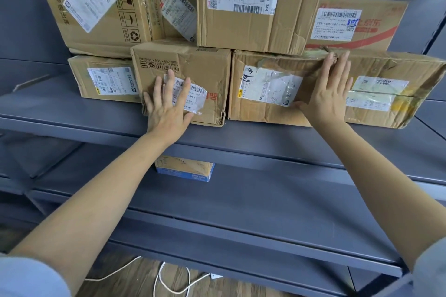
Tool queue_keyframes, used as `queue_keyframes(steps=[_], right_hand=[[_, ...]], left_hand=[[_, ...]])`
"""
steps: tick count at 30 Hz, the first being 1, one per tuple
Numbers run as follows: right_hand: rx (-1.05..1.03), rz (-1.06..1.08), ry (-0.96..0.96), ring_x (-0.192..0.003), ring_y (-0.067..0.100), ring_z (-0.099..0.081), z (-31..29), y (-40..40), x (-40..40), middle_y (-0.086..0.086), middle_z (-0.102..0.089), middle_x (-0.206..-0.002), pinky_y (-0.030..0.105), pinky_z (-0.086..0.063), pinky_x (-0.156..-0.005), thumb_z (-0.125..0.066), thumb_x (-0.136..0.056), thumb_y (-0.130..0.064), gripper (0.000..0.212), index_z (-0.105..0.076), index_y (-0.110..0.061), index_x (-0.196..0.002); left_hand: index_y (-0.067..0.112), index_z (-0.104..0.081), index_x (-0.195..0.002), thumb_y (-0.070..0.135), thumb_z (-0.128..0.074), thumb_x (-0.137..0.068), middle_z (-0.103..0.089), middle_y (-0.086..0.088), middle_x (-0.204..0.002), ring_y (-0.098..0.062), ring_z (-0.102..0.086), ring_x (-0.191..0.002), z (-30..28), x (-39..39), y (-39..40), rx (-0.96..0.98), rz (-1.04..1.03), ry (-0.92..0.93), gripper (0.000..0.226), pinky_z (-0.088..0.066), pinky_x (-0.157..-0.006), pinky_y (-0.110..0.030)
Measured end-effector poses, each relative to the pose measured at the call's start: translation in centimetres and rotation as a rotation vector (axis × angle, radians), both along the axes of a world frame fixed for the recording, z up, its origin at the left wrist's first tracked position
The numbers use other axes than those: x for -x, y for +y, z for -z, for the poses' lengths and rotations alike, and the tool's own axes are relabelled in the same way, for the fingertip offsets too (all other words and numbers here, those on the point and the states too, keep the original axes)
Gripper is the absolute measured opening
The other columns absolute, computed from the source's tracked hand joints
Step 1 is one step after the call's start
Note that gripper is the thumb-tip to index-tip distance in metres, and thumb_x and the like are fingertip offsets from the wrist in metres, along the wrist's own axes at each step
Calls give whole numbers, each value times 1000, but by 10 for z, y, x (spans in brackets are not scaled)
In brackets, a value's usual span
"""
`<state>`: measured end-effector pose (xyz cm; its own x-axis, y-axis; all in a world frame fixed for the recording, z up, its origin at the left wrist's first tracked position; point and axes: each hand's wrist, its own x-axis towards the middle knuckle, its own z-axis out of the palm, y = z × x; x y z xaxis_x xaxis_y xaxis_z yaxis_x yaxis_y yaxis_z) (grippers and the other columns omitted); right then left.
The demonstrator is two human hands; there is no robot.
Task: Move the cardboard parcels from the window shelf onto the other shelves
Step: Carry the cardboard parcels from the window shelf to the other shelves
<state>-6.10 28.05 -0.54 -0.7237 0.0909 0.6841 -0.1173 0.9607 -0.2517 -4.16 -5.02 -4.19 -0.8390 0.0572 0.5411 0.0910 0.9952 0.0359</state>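
While two parcels sit side by side on the grey shelf (72, 113), the left hand (166, 106) presses spread fingers flat on the small box (205, 72); at three o'clock, the right hand (330, 94) lies flat on the long box (277, 108).

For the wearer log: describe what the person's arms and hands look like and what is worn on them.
Both forearms are bare from the hands to near the elbows. The left hand and right hand wear no gloves, and no rings, watch or bracelets show. Grey-blue sleeve fabric shows at the lower left corner and the lower right edge.
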Motion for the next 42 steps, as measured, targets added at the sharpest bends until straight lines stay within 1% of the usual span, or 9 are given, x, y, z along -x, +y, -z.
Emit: queue_keyframes(steps=[5, 12, 17, 20, 27, 32, 35, 38, 42], right_hand=[[0, -5, 73, -142, 48, 1, 8, -16, -9, 33, 4, -153, 58, -7, -113, -84, -63, -42, 126, -2, -2, -150], [57, -7, 160, -144, 45, 0, -22, -49, -12, 34, 2, -153, 53, -8, -115, -79, -69, -44, 119, -4, 3, -148], [557, -153, 155, -145, 24, -16, -74, -66, -2, 13, -16, -157, 34, -16, -118, -72, -80, -38, 106, 0, -2, -150], [626, -178, 51, -134, 18, -37, -92, -82, 6, 5, -37, -148, 31, -32, -111, -73, -79, -39, 101, -8, -11, -150], [581, -242, 12, -132, 23, -40, -96, -131, 30, 9, -42, -145, 34, -36, -107, -66, -81, -48, 93, -17, -9, -149], [522, -355, -82, -104, 18, -57, -100, -142, 41, 3, -58, -120, 26, -47, -80, -58, -87, -49, 64, -37, -9, -133], [458, -420, -208, -108, 22, -55, -105, -143, 46, 6, -55, -123, 28, -44, -82, -56, -83, -59, 62, -33, -18, -123], [429, -460, -269, -126, 25, -45, -107, -144, 40, 8, -42, -141, 35, -42, -99, -59, -83, -57, 94, -10, -11, -149], [268, -549, -121, -146, 25, 11, -95, -152, 13, 15, 16, -158, 27, -2, -115, -64, -69, -66, 129, 17, -2, -147]], left_hand=[[28, -10, -151, 41, -56, -89, 7, -11, -158, -38, -1, -142, 7, -2, -9, -4, 61, 67, 78, -3, -109, -65], [22, -28, -140, 42, -45, -86, -29, -20, -144, -37, -26, -126, -17, 5, -53, -52, 202, 241, 60, -28, -100, -66], [23, -29, -141, 44, -44, -87, -27, -19, -148, -34, -22, -128, -41, 10, -92, -58, 225, 245, 60, -30, -101, -59], [21, -32, -144, 40, -53, -89, -21, -16, -151, -41, -21, -131, -47, 16, -107, -87, 227, 214, 62, -27, -104, -57], [18, -16, -150, 38, -55, -91, -22, -8, -154, -27, -19, -140, -81, 36, -107, -448, 365, 51, 74, -17, -113, -43], [29, -8, -150, 57, -49, -87, -19, 0, -157, -16, -20, -143, -101, 56, -101, -754, 476, -212, 80, -18, -116, -45], [37, -7, -149, 75, -51, -72, -21, 3, -156, -15, -19, -143, -106, 65, -100, -792, 472, -297, 97, -17, -116, -46], [40, -4, -148, 75, -53, -68, -17, 6, -157, -16, -14, -144, -106, 66, -100, -802, 462, -298, 100, -16, -116, -48], [18, 12, -149, 57, -53, -85, 15, -8, -157, -25, 12, -145, -99, 42, -95, -368, 412, 88, 99, 3, -115, -43]])
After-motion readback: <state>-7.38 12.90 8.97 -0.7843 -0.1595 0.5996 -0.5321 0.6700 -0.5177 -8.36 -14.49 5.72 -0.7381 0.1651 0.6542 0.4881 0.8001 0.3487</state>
